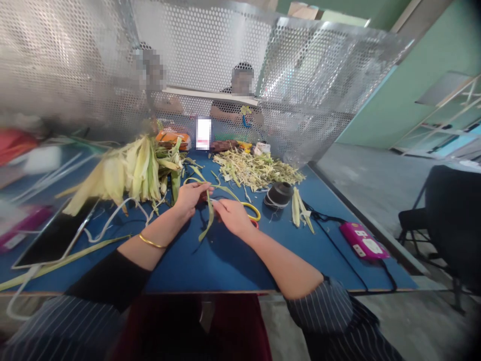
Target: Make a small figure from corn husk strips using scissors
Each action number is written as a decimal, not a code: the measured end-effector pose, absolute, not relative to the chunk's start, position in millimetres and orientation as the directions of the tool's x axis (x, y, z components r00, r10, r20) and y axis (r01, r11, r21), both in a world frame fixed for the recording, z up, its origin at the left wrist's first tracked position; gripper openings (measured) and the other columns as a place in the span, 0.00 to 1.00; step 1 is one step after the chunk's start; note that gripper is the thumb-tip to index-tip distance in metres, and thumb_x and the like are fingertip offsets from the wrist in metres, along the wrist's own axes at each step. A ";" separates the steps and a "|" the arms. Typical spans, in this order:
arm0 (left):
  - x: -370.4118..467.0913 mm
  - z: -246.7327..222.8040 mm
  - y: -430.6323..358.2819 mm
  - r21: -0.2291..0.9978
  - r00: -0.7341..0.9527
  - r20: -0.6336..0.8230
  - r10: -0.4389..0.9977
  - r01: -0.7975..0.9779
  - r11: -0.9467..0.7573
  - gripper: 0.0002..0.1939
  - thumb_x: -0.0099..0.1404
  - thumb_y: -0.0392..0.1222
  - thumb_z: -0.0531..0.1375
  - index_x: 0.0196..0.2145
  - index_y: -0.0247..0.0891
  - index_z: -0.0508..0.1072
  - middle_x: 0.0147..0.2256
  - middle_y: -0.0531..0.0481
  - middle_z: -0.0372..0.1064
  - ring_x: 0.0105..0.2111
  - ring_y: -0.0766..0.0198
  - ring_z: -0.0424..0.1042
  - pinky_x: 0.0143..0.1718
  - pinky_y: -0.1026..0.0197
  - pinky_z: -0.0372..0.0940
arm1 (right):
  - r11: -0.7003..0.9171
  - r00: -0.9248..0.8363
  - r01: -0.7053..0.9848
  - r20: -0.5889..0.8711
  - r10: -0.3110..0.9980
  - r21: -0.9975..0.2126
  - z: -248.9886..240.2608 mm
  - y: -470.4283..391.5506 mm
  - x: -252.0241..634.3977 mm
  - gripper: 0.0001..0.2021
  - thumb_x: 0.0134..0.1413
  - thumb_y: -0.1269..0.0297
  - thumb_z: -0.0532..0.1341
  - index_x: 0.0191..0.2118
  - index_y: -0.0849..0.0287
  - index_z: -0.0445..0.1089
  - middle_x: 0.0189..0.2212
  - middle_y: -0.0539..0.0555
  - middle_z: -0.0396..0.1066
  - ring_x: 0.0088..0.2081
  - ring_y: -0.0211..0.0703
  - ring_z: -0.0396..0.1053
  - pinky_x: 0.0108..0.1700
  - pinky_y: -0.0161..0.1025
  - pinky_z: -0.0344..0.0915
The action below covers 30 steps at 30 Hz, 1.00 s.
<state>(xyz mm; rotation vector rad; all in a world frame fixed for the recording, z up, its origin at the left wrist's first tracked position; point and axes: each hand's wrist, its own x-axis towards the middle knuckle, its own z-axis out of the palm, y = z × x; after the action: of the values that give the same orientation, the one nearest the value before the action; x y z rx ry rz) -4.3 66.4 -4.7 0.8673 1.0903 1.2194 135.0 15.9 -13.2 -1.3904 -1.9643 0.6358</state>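
Note:
My left hand [191, 196] is closed in a pinch on a narrow green corn husk strip [210, 220]. One end of the strip hangs down between my hands, and other thin lengths curl above my fingers. My right hand [233, 214] is beside it, fingers pressed together near the strip; what they hold is hidden. Scissors with yellow and red handles [254, 211] show just past my right hand, their blades out of sight behind it. A dark spool of thread [278, 194] stands to the right, with pale husk pieces [296, 209] next to it.
A large husk bundle [131, 173] lies at left by a dark tablet [56, 235] and white cable. Shredded husk [255, 168] is heaped behind. A pink packet [364, 241] and black cord lie right. A perforated screen [210, 45] stands behind; two people sit beyond it.

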 end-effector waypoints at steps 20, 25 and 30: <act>-7.0 5.7 54.7 0.948 0.266 -0.202 0.943 -0.189 0.256 0.11 0.53 0.43 0.66 0.30 0.32 0.74 0.28 0.48 0.72 0.25 0.71 0.69 0.28 0.68 0.62 | 0.484 -0.235 0.804 0.564 0.791 -0.344 -7.2 35.3 162.4 0.10 0.60 0.61 0.54 0.41 0.55 0.71 0.37 0.52 0.74 0.41 0.43 0.69 0.51 0.43 0.54; -5.4 4.8 54.0 0.977 0.279 -0.144 0.949 -0.112 0.181 0.10 0.53 0.42 0.64 0.27 0.31 0.72 0.24 0.50 0.69 0.22 0.72 0.67 0.25 0.68 0.60 | 0.464 -0.246 0.826 0.537 0.807 -0.319 0.4 25.7 160.1 0.13 0.62 0.59 0.50 0.33 0.56 0.70 0.29 0.51 0.72 0.33 0.40 0.68 0.39 0.37 0.56; -4.8 9.1 54.0 0.989 0.313 -0.125 0.942 -0.034 0.142 0.05 0.56 0.36 0.61 0.25 0.31 0.71 0.19 0.52 0.66 0.18 0.72 0.64 0.23 0.66 0.60 | 0.385 -0.154 0.843 0.517 0.842 -0.375 5.1 19.5 157.8 0.12 0.60 0.61 0.52 0.29 0.56 0.69 0.27 0.51 0.70 0.30 0.39 0.66 0.34 0.35 0.56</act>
<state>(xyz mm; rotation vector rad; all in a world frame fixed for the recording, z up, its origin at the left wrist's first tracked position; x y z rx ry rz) -4.8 54.0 9.1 1.2031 0.9981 0.9068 157.8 19.5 5.1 -1.4438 -1.9776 -0.0022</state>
